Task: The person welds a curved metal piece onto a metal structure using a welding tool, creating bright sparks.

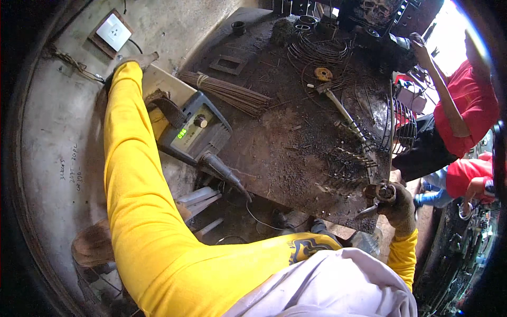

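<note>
The left hand (138, 61), in a worn brown glove at the end of a long yellow sleeve, reaches far up to the wall side above the grey box-shaped welding machine with a green digital readout and a round knob (194, 132); whether its fingers are closed on anything I cannot tell, since only the back of the glove shows near the cream panel behind the machine. The right hand (400, 207), also gloved, is closed around a rusty round metal piece with a clamp-like holder (381, 194), held at the near right edge of the dark, scale-covered steel table (274, 153). Just beyond that hand lie short thin welded rod pieces (351, 158) in rows and a curved wire cage guard with red parts (402, 122); a bundle of thin brown welding rods (227, 94) lies near the machine. A person in a red shirt (470, 105) stands at the far right, apart from this work. The step in hand looks like setting up at the machine while the right hand keeps the holder ready by the work. The next move would likely call for bringing the left hand back to steady the rod pieces before the holder meets them.
</note>
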`<state>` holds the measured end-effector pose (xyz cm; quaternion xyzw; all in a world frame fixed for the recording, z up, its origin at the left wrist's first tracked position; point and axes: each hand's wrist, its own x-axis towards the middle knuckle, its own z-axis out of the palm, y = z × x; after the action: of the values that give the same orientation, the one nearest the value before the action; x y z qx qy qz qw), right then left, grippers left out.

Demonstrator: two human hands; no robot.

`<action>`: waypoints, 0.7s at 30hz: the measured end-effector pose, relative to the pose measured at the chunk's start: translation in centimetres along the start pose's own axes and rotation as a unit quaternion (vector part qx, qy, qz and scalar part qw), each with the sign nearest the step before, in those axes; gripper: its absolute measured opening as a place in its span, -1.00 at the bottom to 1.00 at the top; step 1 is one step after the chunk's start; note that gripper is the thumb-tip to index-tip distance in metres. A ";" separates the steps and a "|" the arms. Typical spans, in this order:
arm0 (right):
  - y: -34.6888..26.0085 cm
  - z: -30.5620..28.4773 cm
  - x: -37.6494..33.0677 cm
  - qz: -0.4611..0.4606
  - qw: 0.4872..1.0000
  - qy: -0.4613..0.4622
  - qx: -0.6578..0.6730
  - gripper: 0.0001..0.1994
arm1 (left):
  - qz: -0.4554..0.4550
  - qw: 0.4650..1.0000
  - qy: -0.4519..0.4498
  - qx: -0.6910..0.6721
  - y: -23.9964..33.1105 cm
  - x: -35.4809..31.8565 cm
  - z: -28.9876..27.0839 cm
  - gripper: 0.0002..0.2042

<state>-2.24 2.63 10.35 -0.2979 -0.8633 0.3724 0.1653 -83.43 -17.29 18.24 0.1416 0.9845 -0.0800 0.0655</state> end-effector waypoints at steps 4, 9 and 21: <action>0.5 0.1 -0.1 -0.016 1.000 0.000 0.000 -0.31 | -0.051 0.996 0.074 0.018 0.7 -1.2 0.2 0.14; 1.2 0.3 -0.5 0.011 1.000 0.019 0.013 -0.31 | -0.090 0.989 0.116 0.035 0.9 -1.1 0.7 0.14; 1.5 0.3 -1.1 0.065 0.996 0.009 0.059 -0.44 | 0.008 0.987 0.134 0.086 -1.2 -0.8 1.4 -0.08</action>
<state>-0.93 2.62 8.98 -0.3463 -0.8171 0.4302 0.1654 -82.87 -18.83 17.16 0.1638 0.9727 -0.1442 -0.0790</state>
